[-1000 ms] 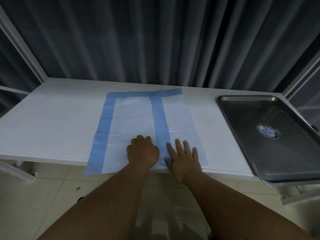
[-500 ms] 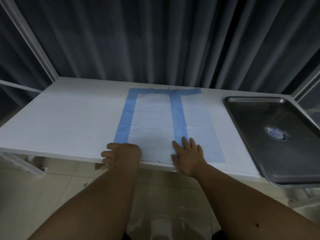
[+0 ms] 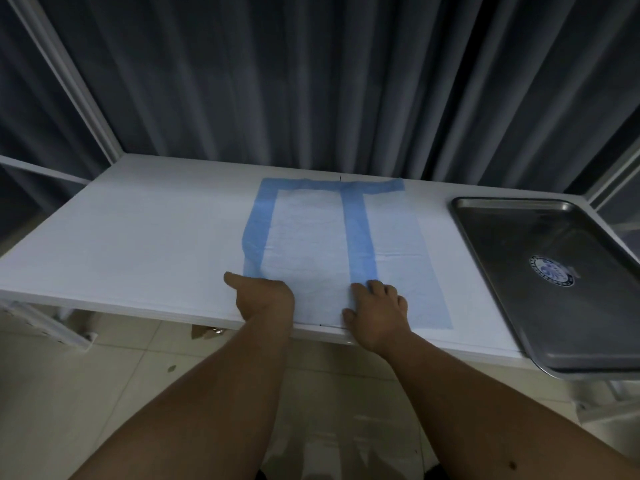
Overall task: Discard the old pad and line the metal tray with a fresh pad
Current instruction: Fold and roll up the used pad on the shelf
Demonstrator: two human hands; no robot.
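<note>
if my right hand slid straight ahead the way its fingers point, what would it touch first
Only more of the pad: the right hand already rests on its near edge, fingers pointing along the blue stripe toward the curtain. The metal tray lies off to the right.

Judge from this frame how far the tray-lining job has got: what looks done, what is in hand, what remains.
Done: the metal tray sits bare on the table, with no old pad in it. In hand: the fresh pad lies partly folded on the table; the left hand grips its near-left corner, and the right hand presses the near edge. Left: moving the pad into the tray and laying it flat.
</note>
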